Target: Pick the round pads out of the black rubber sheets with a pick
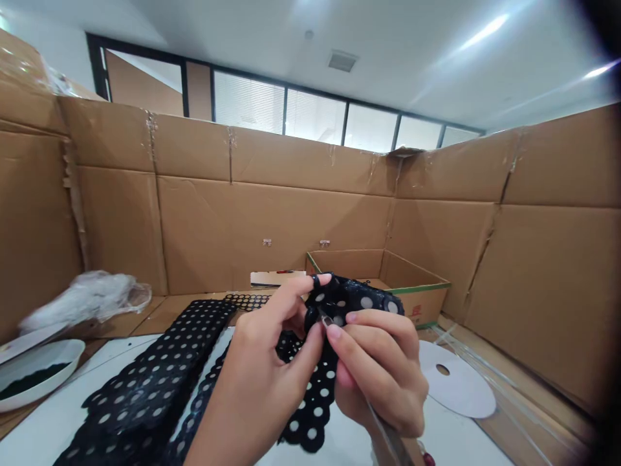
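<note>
Black polka-dot fabric (366, 303) is bunched up in front of me, held between the fingers of my left hand (266, 362). A black loop of the material wraps one of those fingers near its tip. My right hand (383, 369) is closed in a pinch around a slim tool (326, 319) with a pale, pointed tip, which meets the fabric by my left thumb. Its shaft runs down under the right palm, and its exact kind is unclear. A scalloped, dotted end of fabric (310, 427) hangs below the hands, over the white tabletop (344, 446).
On the left lies a long folded stack of dotted black fabric (145, 382). Beyond it are a white bowl (72, 359) of dark small material and clear plastic wrap (92, 298). An open cardboard box (427, 304) and a white disc (460, 388) sit right. Cardboard walls (281, 213) surround the table.
</note>
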